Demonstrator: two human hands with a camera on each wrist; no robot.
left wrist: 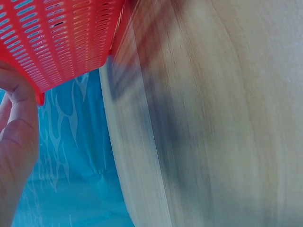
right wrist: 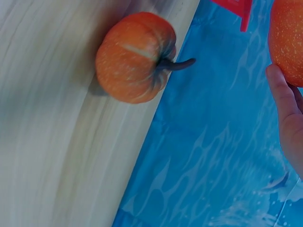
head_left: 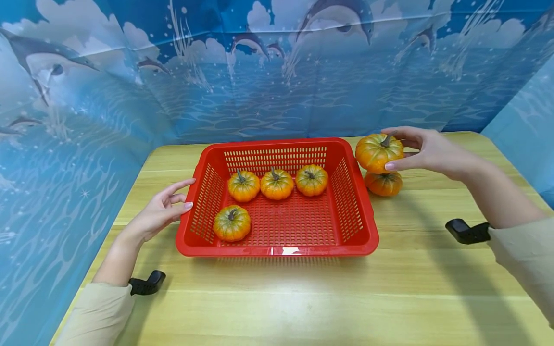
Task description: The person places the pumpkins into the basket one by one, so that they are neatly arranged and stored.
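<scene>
A red plastic basket (head_left: 281, 250) stands on the table with several small orange pumpkins in it: three along its far side, and one pumpkin (head_left: 232, 223) near the front left corner. At the basket's left rim, my left hand (head_left: 157, 211) holds the edge with thumb and fingers. My right hand (head_left: 428, 151) grips a pumpkin (head_left: 375, 153) by its side, raised just outside the basket's right rim. Below it another pumpkin (head_left: 384, 184) rests on the table, partly hidden in the head view. The right wrist view shows this table pumpkin (right wrist: 132, 61) with its dark stem.
The wooden table (head_left: 285, 302) extends in front of the basket and to both sides. A blue curtain (head_left: 268, 96) printed with dolphins hangs behind and around it. Each wrist carries a black camera mount, such as the left mount (head_left: 148, 282).
</scene>
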